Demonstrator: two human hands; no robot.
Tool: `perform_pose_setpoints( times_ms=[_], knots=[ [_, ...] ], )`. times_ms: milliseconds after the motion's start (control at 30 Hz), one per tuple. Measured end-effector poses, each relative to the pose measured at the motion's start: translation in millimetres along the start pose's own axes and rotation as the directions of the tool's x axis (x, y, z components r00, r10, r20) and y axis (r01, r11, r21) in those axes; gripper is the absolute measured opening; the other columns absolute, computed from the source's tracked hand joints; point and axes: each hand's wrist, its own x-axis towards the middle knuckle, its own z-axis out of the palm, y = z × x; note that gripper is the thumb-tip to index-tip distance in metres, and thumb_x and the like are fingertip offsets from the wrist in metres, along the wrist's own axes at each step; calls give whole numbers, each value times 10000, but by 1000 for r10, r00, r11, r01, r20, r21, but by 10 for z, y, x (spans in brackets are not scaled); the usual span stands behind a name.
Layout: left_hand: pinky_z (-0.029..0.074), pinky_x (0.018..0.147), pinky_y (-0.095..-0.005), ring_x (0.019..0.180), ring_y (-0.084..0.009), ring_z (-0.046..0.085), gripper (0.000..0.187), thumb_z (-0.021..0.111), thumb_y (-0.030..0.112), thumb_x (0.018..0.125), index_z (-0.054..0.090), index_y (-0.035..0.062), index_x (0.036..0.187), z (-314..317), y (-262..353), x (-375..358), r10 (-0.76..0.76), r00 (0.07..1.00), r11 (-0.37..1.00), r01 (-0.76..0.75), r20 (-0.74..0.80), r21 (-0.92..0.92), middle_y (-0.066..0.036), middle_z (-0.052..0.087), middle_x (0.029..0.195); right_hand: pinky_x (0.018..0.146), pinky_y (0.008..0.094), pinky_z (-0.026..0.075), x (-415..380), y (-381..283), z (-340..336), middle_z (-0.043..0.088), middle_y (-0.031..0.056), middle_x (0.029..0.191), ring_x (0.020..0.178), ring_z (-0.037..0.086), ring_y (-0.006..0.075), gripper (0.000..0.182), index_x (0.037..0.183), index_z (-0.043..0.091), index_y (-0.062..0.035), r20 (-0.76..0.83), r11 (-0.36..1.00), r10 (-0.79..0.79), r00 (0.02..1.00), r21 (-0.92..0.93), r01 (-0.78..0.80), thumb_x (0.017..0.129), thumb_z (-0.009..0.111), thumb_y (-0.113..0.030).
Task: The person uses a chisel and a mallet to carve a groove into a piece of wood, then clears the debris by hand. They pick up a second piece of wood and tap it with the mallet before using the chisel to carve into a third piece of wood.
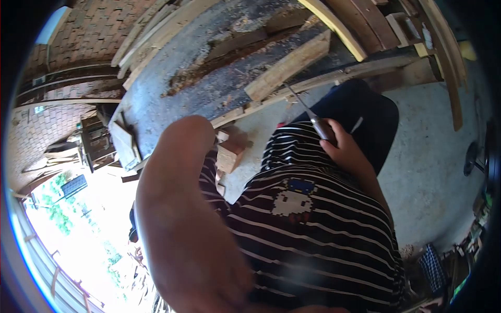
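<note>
My right hand (pixel 342 148) is closed around the dark wooden handle of a chisel-like tool (pixel 318 125). Its thin metal blade points up and left, with the tip near the edge of a workbench (pixel 182 112). My left forearm fills the left foreground, its bent elbow toward the bench. At the bottom edge, my left hand (pixel 227 292) is close to the camera and blurred, with its fingers hidden or cut off. A short plank (pixel 287 65) lies on the bench beyond the tool tip.
Wood shavings and a long rough timber (pixel 235 44) lie on the bench. More boards (pixel 365 23) are at the upper right. A wood block (pixel 229 156) is below the bench edge. Bricks (pixel 91 34) show at the upper left, and a dark round object (pixel 471 158) stands far right.
</note>
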Motion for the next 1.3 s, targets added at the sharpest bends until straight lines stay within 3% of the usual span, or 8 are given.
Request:
perform_pose_setpoints(
  times_ms=[167, 233, 500, 733, 1067, 1133, 1267, 1300],
  knots=[
    [453, 554, -259, 737, -190, 589, 148, 522, 227, 944, 582, 126, 1033, 117, -317, -212, 110, 987, 993, -114, -119, -29, -63, 598, 891, 969, 383, 419, -6, -4, -4, 584, 248, 1195, 1117, 585, 334, 552, 1341, 394, -6, 45, 993, 120, 992, -10, -119, 856, 593, -180],
    [446, 550, -251, 747, -191, 591, 188, 475, 254, 963, 571, 150, 1088, 166, -424, -256, 151, 964, 987, -158, -218, -16, -77, 603, 896, 930, 423, 453, -21, -16, -8, 602, 289, 1138, 1050, 606, 413, 546, 1335, 391, -4, 17, 999, 46, 999, 5, -46, 862, 583, -198],
    [437, 546, -221, 751, -163, 589, 373, 268, 443, 1014, 528, 311, 1246, 335, -653, -322, 233, 898, 972, -214, -374, 93, -89, 617, 964, 928, 433, 457, 28, -36, -1, 599, 303, 1137, 1062, 600, 428, 547, 1342, 379, -6, 53, 996, 46, 998, -75, -42, 884, 582, -226],
    [432, 531, -221, 699, -161, 591, 461, 222, 557, 993, 538, 314, 1225, 330, -720, -274, 238, 910, 965, -262, -339, -27, -92, 603, 997, 925, 440, 459, 40, -12, 4, 599, 306, 1137, 1076, 595, 430, 540, 1351, 374, -13, 46, 994, 64, 997, -93, -59, 900, 570, -235],
    [418, 512, -233, 703, -169, 599, 461, 209, 537, 999, 539, 304, 1223, 358, -769, -266, 248, 906, 961, -275, -343, -31, -104, 599, 980, 920, 438, 463, 57, -7, 6, 605, 305, 1121, 1070, 589, 444, 539, 1341, 390, -13, 27, 992, 75, 997, -101, -72, 896, 581, -250],
    [415, 509, -241, 694, -170, 601, 438, 214, 505, 1009, 548, 301, 1206, 429, -794, -269, 267, 876, 960, -278, -403, 31, -103, 602, 972, 972, 402, 432, 55, -33, -5, 590, 261, 1197, 1140, 579, 363, 538, 1348, 396, -7, 58, 988, 135, 989, -78, -131, 895, 590, -222],
    [415, 509, -255, 704, -172, 601, 412, 225, 473, 1016, 548, 288, 1193, 375, -823, -273, 260, 909, 956, -290, -326, -45, -101, 611, 977, 974, 398, 430, 55, -49, -22, 592, 254, 1196, 1142, 578, 357, 529, 1338, 407, -6, 64, 990, 140, 988, -43, -138, 894, 593, -227],
    [466, 502, -270, 714, -228, 639, 431, 428, 465, 952, 549, 112, 1168, 364, -811, -309, 294, 878, 946, -324, -378, -15, -158, 626, 964, 976, 399, 428, 57, -48, -21, 591, 253, 1198, 1146, 576, 355, 523, 1331, 415, -6, 71, 990, 141, 987, -33, -139, 893, 595, -229]
  ],
)
